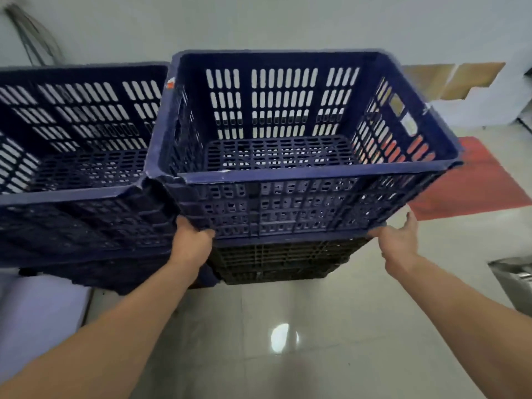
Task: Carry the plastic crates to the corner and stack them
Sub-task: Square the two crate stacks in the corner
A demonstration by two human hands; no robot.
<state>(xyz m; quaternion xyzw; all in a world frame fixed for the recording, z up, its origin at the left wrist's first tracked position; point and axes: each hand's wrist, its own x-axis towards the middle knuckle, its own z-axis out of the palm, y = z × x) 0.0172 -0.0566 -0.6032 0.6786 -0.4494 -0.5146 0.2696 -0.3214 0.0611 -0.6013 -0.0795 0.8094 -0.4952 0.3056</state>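
A large dark blue slotted plastic crate (302, 180) stands on top of a black crate (276, 263) against the white wall. My left hand (191, 240) grips the blue crate's lower left corner, fingers curled under its bottom edge. My right hand (398, 237) touches the lower right corner with straight fingers. To the left stands another blue crate (72, 197), at nearly the same height, its rim touching the first one's left corner. Both blue crates hold nothing.
Shiny beige floor tiles (288, 341) lie in front of the stack. A red mat (478, 185) lies to the right, with cardboard (460, 79) against the wall behind it. A metal object (515, 272) is at the right edge, a white surface (37, 312) at lower left.
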